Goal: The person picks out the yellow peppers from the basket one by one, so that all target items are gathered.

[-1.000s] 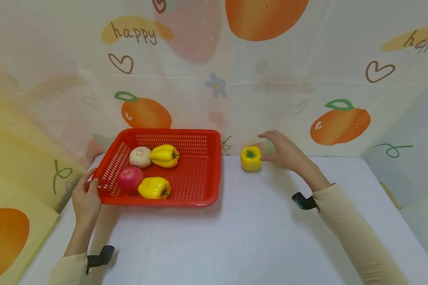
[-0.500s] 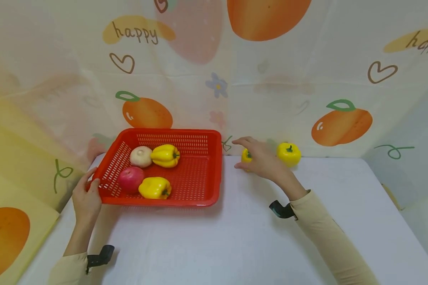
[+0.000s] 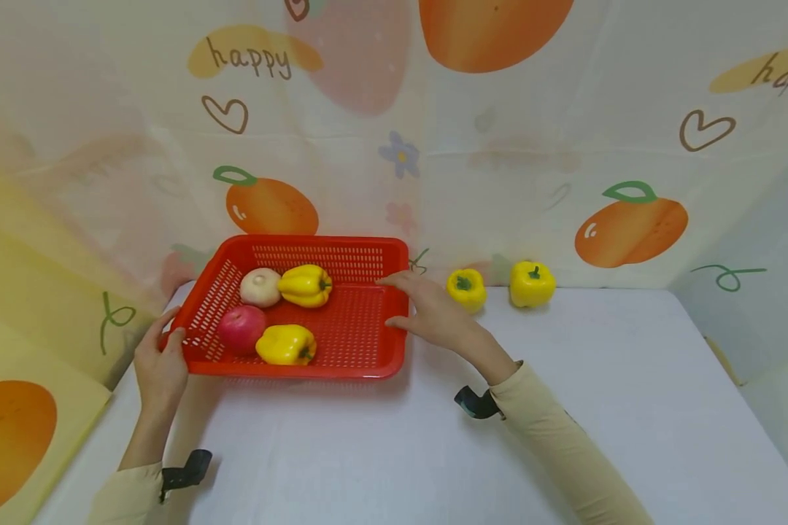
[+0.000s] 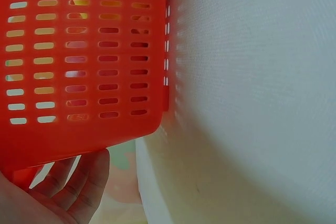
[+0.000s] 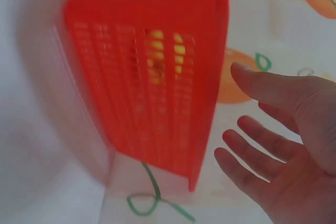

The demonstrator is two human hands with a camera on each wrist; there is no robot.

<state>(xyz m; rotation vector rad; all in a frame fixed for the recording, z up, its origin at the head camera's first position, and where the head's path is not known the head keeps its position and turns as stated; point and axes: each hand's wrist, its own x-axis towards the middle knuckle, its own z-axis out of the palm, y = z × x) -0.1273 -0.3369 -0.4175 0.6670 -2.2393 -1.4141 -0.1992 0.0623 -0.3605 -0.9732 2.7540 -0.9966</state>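
A red plastic basket holds two yellow bell peppers, a pink-red round fruit and a pale, whitish round vegetable. One pepper lies towards the back, the other pepper at the front. At the left end my left hand grips the rim, thumb on the front side; in the left wrist view its fingers curl under the rim. My right hand reaches over the right rim with thumb and fingers spread. The right wrist view shows this hand holding nothing, beside the rim.
Two more yellow bell peppers stand on the white table right of the basket: a nearer pepper just behind my right hand and a farther pepper. A printed cloth hangs behind the table's back edge.
My right hand has moved left from the yellow peppers to the basket's right rim, uncovering both peppers. The left hand and basket have stayed in place.
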